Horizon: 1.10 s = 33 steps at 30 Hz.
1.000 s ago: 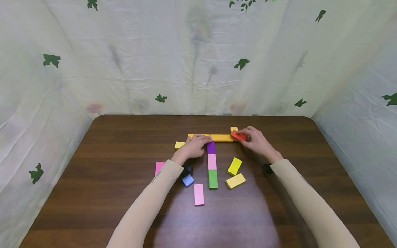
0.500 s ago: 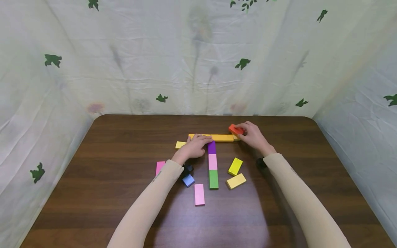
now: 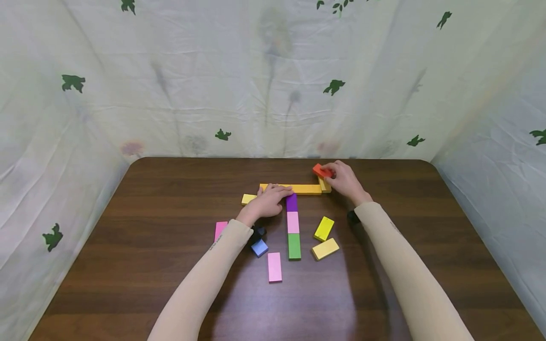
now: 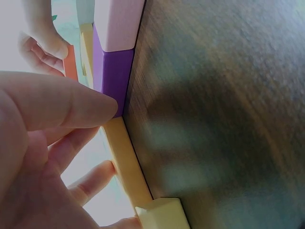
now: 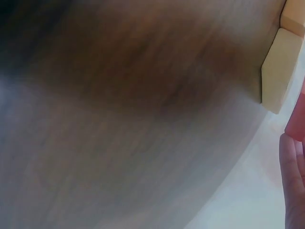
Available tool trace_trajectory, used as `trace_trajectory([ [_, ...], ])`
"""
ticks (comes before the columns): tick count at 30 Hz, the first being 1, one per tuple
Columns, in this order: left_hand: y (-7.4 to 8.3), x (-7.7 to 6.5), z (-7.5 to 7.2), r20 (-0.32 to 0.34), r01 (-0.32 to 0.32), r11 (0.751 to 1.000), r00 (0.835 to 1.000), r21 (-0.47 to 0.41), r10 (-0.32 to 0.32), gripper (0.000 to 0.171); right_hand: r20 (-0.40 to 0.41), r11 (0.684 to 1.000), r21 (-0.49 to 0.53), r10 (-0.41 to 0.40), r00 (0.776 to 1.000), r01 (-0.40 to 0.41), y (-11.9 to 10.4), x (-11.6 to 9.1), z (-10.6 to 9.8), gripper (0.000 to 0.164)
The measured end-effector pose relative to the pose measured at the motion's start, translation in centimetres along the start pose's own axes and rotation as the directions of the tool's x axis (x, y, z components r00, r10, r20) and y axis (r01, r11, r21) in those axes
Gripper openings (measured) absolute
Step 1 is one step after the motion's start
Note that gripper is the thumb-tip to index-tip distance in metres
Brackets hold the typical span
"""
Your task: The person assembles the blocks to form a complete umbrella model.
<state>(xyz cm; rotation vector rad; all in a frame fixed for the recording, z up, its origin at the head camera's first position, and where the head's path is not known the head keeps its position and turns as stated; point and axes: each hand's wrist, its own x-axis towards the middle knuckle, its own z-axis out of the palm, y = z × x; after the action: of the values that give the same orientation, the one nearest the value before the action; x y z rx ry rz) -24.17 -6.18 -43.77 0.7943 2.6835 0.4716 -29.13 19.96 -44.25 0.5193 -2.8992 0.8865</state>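
Observation:
My right hand (image 3: 346, 182) pinches a red block (image 3: 321, 171) above the far end of a pale yellow block (image 3: 326, 186). That pale yellow block lies at the right end of a row of orange blocks (image 3: 308, 190), pointing toward the table's far edge. My left hand (image 3: 268, 201) rests at the left part of the row with fingers spread, covering some of it. In the left wrist view, its thumb touches a purple block (image 4: 116, 81), and its fingertips meet the orange block (image 4: 127, 157). Purple, pink (image 3: 293, 222) and green (image 3: 294, 246) blocks form a column toward me.
Loose blocks lie nearer me: bright yellow (image 3: 324, 228) and pale yellow (image 3: 325, 249) on the right, light pink (image 3: 275, 267) and blue (image 3: 259, 247) on the left. A darker pink block (image 3: 220, 229) is partly behind my left sleeve. A patterned cloth (image 3: 192, 94) hangs behind the table.
My right hand has carried the red block away from me and slightly left, off the row's right end, uncovering more of the pale yellow block. The left hand stays in place.

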Motion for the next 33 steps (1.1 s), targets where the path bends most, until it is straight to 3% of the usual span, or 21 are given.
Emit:
trace_trajectory([
  [33, 0.0, -0.1, 0.0, -0.001, 0.005, 1.0, 1.0, -0.017, -0.005, 0.056, -0.008, 0.999, -0.028, 0.046, 0.999, -0.047, -0.7, 2.9, 0.4, 0.029],
])
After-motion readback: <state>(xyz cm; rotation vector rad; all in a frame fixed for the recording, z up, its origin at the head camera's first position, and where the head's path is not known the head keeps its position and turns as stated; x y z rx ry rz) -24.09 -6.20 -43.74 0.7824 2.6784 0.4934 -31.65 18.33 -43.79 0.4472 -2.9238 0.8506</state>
